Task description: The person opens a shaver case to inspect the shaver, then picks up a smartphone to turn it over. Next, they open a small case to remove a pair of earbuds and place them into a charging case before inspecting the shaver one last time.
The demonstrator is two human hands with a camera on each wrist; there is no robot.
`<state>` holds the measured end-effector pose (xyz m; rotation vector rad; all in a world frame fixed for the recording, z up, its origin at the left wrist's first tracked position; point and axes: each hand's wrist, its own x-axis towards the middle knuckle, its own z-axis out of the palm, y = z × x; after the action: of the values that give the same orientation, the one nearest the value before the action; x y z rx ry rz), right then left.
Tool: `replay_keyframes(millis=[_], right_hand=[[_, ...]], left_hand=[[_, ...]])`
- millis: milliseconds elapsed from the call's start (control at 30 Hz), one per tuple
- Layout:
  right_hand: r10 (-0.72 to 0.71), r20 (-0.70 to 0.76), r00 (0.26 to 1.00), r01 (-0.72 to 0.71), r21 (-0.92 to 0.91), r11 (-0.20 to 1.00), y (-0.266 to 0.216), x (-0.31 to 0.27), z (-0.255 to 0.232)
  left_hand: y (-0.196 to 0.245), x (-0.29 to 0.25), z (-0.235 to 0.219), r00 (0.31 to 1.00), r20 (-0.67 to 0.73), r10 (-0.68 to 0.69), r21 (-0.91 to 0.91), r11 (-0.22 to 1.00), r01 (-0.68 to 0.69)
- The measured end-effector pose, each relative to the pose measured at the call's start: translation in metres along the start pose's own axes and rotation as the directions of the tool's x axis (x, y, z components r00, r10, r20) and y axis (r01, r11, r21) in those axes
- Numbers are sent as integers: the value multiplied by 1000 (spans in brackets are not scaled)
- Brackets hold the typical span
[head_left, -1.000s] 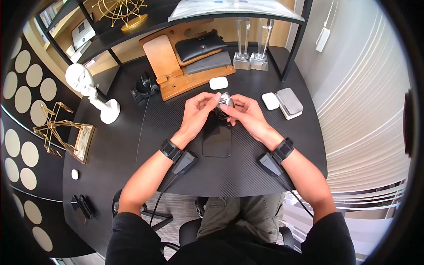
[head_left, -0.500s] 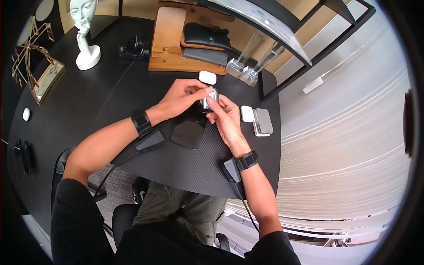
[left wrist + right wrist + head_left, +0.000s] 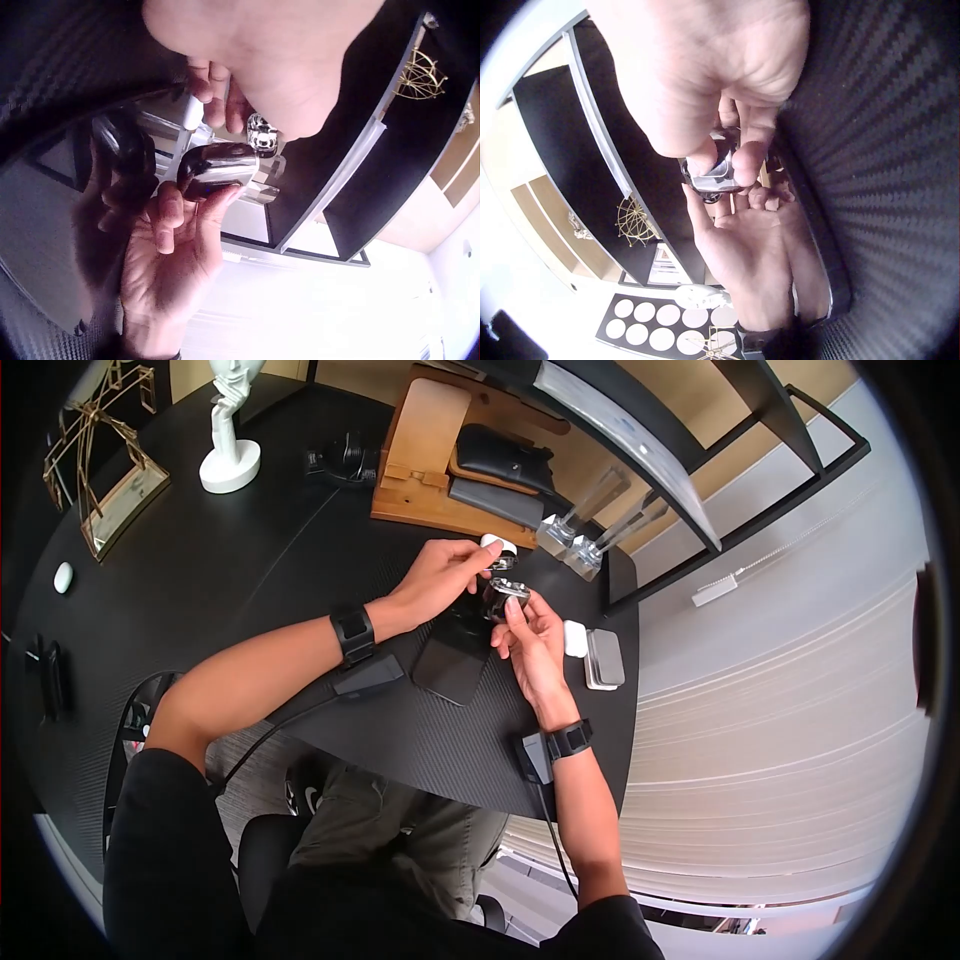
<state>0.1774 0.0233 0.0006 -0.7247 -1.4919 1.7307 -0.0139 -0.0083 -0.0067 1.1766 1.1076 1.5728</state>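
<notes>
Pinched in my left hand (image 3: 437, 586) is a small shiny piece (image 3: 503, 561), glassy and silvery in the left wrist view (image 3: 262, 138). My right hand (image 3: 535, 650) grips a dark, glossy rounded object (image 3: 505, 600) with a silvery top, thumb against its side. A narrow gap separates the two pieces, the left one farther from the body. Fingers partly cover both. Below the hands a black glossy slab (image 3: 451, 666) lies flat on the table; it mirrors the right hand in the left wrist view. In the right wrist view, the right hand (image 3: 712, 75) is above the left (image 3: 754, 255).
Behind the left fingers is a white case (image 3: 498, 544). A second white case (image 3: 575, 639) and a grey-topped box (image 3: 604, 659) lie right of the right hand. Farther back stand a wooden stand (image 3: 420, 490), crystal pieces (image 3: 582, 556) under a shelf, and a white figure (image 3: 230, 465).
Earlier both hands were together on the shiny object. Now the left hand holds a small piece apart from the body in the right hand. The head view has swung round.
</notes>
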Motion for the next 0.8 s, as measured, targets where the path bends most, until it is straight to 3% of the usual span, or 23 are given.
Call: replay_keyframes(millis=[300,567,633,800], right_hand=[[-11,8,1000,11,-110,994,-1,0,2],[-50,-22,999,49,-33,998,-1,1,0],[-33,-12,999,34,62,998,2,2,-4],[-7,19,1000,4,179,984,2,3,-9]], left_hand=[[7,-4,4,997,71,28,12,1000,-29],[5,-5,6,966,235,110,111,984,-139],[3,-6,5,954,246,169,136,969,-207],[1,-3,1,954,298,38,153,984,-87]])
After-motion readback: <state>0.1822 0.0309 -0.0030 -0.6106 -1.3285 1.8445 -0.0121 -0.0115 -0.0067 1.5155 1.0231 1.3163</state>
